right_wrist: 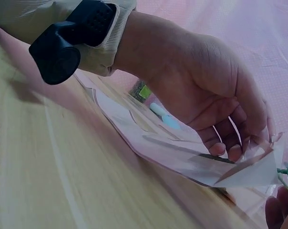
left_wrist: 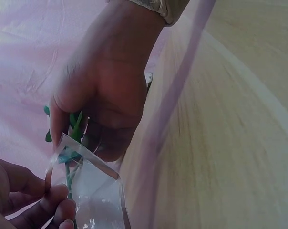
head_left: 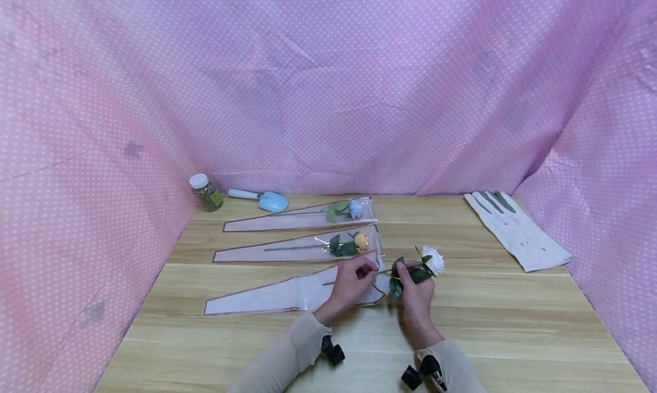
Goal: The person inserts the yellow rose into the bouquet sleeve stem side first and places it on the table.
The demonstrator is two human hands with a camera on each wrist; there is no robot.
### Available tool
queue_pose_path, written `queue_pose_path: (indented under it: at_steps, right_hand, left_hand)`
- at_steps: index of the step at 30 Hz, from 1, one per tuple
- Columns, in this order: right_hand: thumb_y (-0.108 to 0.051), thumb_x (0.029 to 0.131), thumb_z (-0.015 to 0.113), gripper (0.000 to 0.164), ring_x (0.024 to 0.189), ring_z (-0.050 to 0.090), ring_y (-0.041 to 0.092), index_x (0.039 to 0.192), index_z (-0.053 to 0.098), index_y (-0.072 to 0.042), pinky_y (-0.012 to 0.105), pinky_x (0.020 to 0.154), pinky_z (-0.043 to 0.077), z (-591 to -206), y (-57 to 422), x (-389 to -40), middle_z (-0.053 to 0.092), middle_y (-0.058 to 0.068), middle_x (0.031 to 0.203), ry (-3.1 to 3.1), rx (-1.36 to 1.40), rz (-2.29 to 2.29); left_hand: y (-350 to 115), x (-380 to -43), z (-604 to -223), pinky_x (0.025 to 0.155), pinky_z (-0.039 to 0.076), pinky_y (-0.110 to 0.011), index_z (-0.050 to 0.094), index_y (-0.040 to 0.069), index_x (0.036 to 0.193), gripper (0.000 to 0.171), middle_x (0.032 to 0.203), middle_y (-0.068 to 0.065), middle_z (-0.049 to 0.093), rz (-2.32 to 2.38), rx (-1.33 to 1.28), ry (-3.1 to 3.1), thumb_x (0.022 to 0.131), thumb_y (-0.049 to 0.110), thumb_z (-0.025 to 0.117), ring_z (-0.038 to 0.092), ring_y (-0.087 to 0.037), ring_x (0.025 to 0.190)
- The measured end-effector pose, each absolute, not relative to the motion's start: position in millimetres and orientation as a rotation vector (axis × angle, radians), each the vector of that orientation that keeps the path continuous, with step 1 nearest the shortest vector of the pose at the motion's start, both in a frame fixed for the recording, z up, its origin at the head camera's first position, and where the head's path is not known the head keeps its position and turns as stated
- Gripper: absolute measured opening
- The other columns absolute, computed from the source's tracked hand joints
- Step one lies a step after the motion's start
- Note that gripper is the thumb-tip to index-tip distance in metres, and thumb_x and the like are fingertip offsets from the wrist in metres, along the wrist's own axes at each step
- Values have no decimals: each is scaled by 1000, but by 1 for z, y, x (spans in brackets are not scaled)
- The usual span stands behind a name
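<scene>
A white rose with dark green leaves is in my right hand, which grips it near the leaves below the bloom. Its stem points left into the mouth of the nearest flower sleeve, a clear-and-white tapered one with a brown border. My left hand pinches the sleeve's edge at that mouth. From the left wrist, the left fingers hold the lifted film beside the green stem. In the right wrist view, the sleeve's opening rises off the table under the left hand.
Behind lie two more sleeves, one with a yellow rose, one with a pale blue rose. A small blue trowel and a white-lidded jar stand at the back left. A white glove lies at the right.
</scene>
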State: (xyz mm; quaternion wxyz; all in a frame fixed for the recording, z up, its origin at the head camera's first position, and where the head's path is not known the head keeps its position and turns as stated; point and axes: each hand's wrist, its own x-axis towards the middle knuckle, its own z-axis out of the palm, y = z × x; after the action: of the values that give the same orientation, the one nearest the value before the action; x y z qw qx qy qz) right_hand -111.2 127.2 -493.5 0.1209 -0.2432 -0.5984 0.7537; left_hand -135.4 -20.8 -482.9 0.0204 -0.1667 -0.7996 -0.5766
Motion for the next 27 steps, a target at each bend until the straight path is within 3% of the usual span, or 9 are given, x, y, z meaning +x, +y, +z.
queue_pose_path:
  at_steps: [7,17,23,27]
  right_hand:
    - [-18,91,73,18,88,65,-1,103,63,-8,14,80,55,-495,118,-114,69,-14,90,-1757,-687,2195]
    - [-8,91,71,7,79,64,0,96,65,-7,16,68,56,-501,105,-112,68,-13,83,-1654,-591,2262]
    - [-17,98,63,4,91,63,1,101,63,-14,15,83,53,-496,114,-106,67,-13,93,-1494,-642,2541]
    - [-20,104,51,17,89,64,2,97,68,-18,17,83,53,-496,119,-104,69,-11,94,-1320,-579,2708]
  left_hand:
    - [-21,-134,-477,62,45,-13,73,-1,86,8,77,-17,71,-1754,-517,-2464,82,-6,68,53,0,67]
    - [-18,-132,-473,61,45,-13,73,-1,86,8,76,-16,71,-1736,-526,-2465,83,-5,66,52,2,67]
    - [-18,-133,-475,62,46,-13,73,-2,86,10,77,-17,71,-1739,-529,-2458,82,-6,65,53,1,67]
    - [-19,-135,-478,63,46,-13,73,-2,87,10,79,-19,71,-1770,-534,-2441,81,-7,66,53,1,68]
